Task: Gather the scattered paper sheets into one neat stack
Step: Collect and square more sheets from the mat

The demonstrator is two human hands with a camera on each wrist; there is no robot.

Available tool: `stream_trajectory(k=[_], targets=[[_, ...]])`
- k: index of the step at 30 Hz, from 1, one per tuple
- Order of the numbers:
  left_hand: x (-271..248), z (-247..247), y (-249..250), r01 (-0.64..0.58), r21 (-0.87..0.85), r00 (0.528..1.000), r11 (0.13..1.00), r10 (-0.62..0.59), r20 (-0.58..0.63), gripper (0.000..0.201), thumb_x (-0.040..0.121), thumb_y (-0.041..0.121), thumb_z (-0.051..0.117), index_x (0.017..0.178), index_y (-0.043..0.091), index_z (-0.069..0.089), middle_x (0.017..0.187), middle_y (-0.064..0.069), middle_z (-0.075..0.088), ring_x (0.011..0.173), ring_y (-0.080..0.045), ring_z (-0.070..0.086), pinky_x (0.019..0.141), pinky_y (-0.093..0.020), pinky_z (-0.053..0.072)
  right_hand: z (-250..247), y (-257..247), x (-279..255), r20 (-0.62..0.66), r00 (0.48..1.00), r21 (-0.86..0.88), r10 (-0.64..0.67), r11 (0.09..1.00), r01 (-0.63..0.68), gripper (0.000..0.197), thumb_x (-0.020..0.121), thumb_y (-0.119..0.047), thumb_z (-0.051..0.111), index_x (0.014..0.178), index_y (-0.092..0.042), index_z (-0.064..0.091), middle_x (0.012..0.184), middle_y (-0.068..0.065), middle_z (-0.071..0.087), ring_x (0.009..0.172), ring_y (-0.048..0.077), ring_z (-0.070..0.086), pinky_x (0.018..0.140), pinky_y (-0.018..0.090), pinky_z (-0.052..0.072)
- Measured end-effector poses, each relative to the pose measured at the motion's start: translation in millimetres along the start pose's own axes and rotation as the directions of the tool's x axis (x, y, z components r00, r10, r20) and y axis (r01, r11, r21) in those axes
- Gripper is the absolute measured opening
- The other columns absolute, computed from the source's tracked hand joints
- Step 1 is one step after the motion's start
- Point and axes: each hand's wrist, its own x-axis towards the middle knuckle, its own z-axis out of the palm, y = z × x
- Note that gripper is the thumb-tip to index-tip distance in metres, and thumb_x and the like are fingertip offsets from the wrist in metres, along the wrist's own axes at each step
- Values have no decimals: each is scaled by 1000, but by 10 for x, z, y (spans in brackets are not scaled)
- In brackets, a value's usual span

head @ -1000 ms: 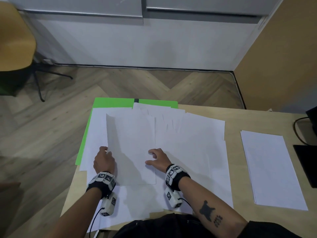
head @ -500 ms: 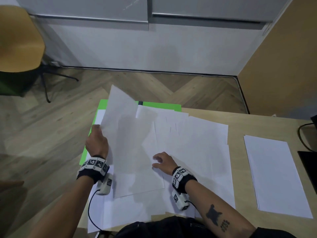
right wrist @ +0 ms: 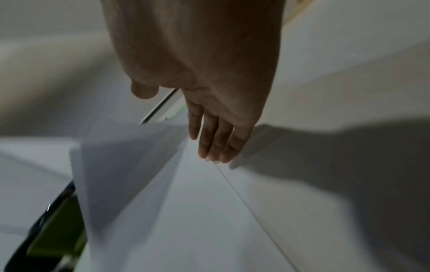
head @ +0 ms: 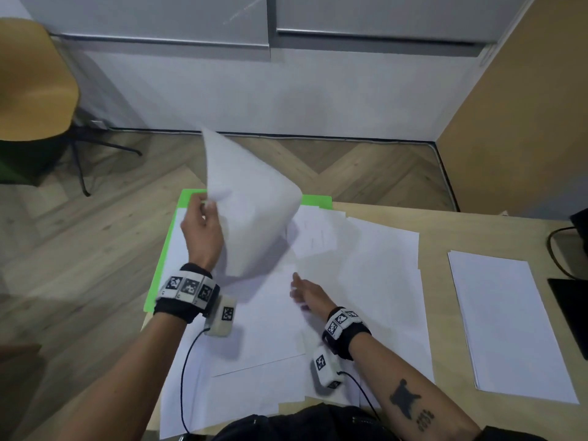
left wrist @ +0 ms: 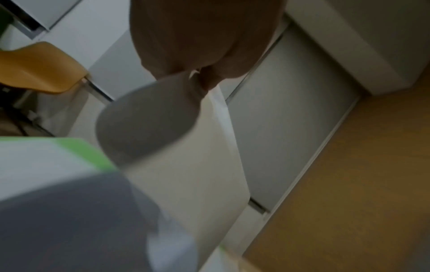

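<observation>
Left hand (head: 202, 232) pinches one lifted sheet (head: 251, 214) by its edge, curling above scattered sheets (head: 359, 275) on desk (head: 477, 230). Right hand (head: 307, 291), fingers straight, seemingly pins those below. Advice: carry it taut to neat stack (head: 506, 323), align corners before release.

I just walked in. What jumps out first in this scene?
A white sheet curls up in the air, pinched at its edge by the left hand above the desk's far left. Below it, loose sheets overlap messily across the desk, while a neat stack lies at the right.
</observation>
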Motion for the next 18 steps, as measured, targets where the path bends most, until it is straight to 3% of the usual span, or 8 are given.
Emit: stream_trajectory(k=[3, 4, 6, 8, 10, 13, 15, 18], targets=[[-340, 124, -336, 176, 125, 969, 976, -194, 150, 10, 97, 17, 50, 100, 17, 59, 80, -7, 65, 75, -29, 61, 67, -35, 45, -115, -39, 5, 20, 1000, 308, 12, 951, -17, 51, 85, -71, 56, 91, -20, 61, 87, 4, 57, 71, 14, 46, 62, 28, 32], [-474, 149, -445, 218, 177, 947, 960, -252, 198, 11, 98, 15, 50, 101, 15, 60, 83, -9, 67, 77, -29, 62, 68, -33, 44, -150, -33, 1, 25, 1000, 365, 8, 931, -16, 54, 85, -70, 58, 94, -17, 66, 88, 5, 62, 72, 15, 52, 65, 29, 36], [-723, 162, -634, 304, 258, 878, 917, -375, 299, 11, 97, 13, 49, 100, 13, 59, 87, -13, 69, 78, -31, 64, 68, -35, 48, -195, -8, 2, -6, 1000, 456, -4, 890, 6, 61, 83, -60, 69, 112, -6, 70, 100, 11, 71, 88, 22, 66, 81, 36, 50], [-899, 142, -778, 368, 330, 799, 869, -477, 366, 11, 96, 11, 48, 97, 13, 59, 87, -16, 70, 75, -32, 66, 68, -38, 53, -252, -34, -53, -55, 998, 515, -34, 855, 58, 55, 80, -39, 79, 118, -1, 68, 113, 18, 72, 103, 31, 69, 97, 46, 52], [-1024, 117, -887, 383, 412, 739, 826, -542, 400, 13, 95, 11, 48, 97, 15, 60, 85, -13, 69, 77, -33, 66, 68, -36, 52, -347, -41, -82, -128, 991, 506, -37, 857, 97, 32, 83, -18, 78, 108, 1, 70, 112, 20, 72, 98, 34, 71, 88, 47, 57], [-1123, 87, -949, 337, 500, 690, 798, -570, 445, 11, 94, 19, 52, 97, 16, 62, 86, -5, 68, 89, -30, 65, 75, -31, 48, -492, -35, -117, -204, 979, 439, 13, 895, 80, 11, 84, 3, 70, 96, 1, 69, 100, 20, 72, 79, 28, 69, 66, 33, 57], [-1102, 67, -1022, 310, 550, 712, 775, -573, 406, 15, 93, 28, 59, 100, 15, 62, 100, -7, 67, 104, -31, 60, 84, -34, 45, -550, -17, -128, -246, 969, 348, 34, 936, 56, 10, 84, 7, 68, 91, 1, 69, 90, 17, 71, 70, 23, 66, 60, 26, 54], [-1045, 40, -1151, 327, 704, 732, 631, -640, 233, 58, 85, 38, 70, 131, 11, 47, 134, -17, 46, 129, -37, 39, 99, -48, 38, -661, 132, -56, -349, 934, 234, 72, 972, 13, 16, 79, 3, 71, 71, -4, 60, 68, 5, 60, 56, 14, 54, 54, 20, 44]])
